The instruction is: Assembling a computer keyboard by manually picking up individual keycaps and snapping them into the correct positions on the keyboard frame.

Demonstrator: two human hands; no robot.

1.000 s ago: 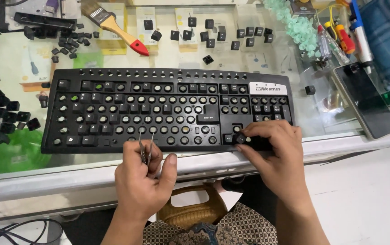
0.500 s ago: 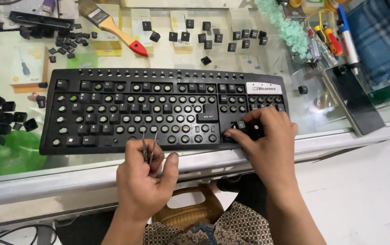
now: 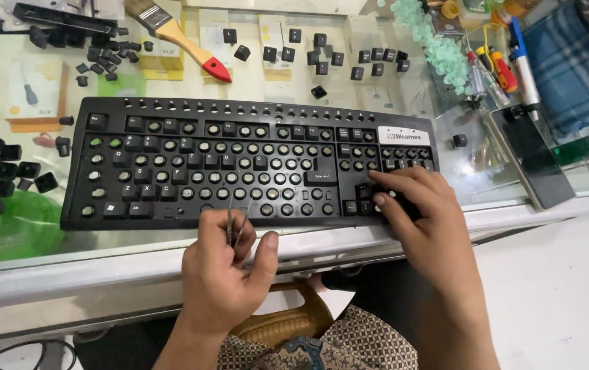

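From the head camera, the black keyboard (image 3: 246,164) lies on the glass counter (image 3: 445,171) with most of its keycaps off, so bare round switch domes show in rows; its lower right corner is covered by the right hand (image 3: 421,212), and which keys sit under those fingers cannot be made out. The right hand's fingers are bent down onto the arrow-key block, pressing on caps there rather than closed around anything; whether a loose cap lies under the fingertips is hidden. The left hand (image 3: 229,270) hovers at the keyboard's front edge with its grip pinched shut on thin metal tweezers (image 3: 231,223), whose tips point up toward the bottom key row; the tips blur into the dark frame, so contact cannot be judged. Loose black keycaps (image 3: 322,58) are scattered behind the keyboard, and more at the left edge (image 3: 6,164) are cut off by the frame. A paintbrush with a red handle (image 3: 185,44) lies behind, its bristles partly cropped. A dark phone (image 3: 531,157) rests at the right. Compared with half a second ago, the right hand has shifted slightly left over the arrow keys, while the left hand keeps the same hold on the tweezers.
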